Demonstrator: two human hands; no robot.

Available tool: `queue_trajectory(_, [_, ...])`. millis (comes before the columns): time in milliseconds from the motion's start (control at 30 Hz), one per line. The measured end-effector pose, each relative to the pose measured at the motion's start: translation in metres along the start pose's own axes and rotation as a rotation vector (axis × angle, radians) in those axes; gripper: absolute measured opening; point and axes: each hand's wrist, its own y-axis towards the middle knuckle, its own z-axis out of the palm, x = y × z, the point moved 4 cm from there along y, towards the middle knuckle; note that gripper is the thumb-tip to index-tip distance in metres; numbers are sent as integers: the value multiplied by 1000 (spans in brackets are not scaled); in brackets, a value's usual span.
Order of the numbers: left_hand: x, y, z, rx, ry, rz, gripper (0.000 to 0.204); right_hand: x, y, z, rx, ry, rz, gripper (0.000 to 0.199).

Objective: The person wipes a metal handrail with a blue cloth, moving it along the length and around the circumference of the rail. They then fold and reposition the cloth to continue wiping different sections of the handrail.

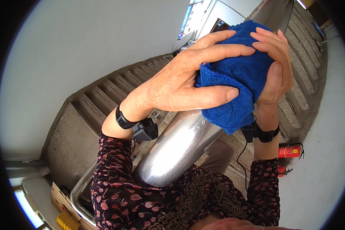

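Observation:
A blue terry cloth (228,74) is draped over a thick, shiny metal handrail (176,147) that slopes up from my chest toward the upper right. My left hand (184,74) presses on the cloth from the left, its fingers spread over the top and its thumb along the near edge. From the right side, my right hand (283,67) curves round the cloth, fingertips on top and thumb against its side. Both hands grip the cloth against the rail, which it hides there. Each wrist wears a black strap with a small dark device.
Stone stairs (103,92) curve along the pale wall (96,34) on the left, and more steps (301,50) lie to the right. Red fire extinguishers (290,151) stand by the right wall. At lower left are a bent metal rail (73,195) and a cardboard box (57,197).

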Motion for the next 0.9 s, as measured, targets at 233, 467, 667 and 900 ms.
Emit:
queue_trajectory(233, [1, 0, -1, -7, -12, 9, 63, 2, -7, 4, -16, -15, 9, 38])
queue_trajectory(467, [4, -2, -2, -9, -40, -43, 62, 3, -3, 2, 46, -38, 26, 33])
queue_trajectory(667, [8, -2, -4, -21, 20, -34, 62, 5, 2, 6, 119, -75, -2, 28])
queue_trajectory(900, [7, 6, 1, -53, -88, -54, 63, 0, 14, 5, 205, -96, -7, 28])
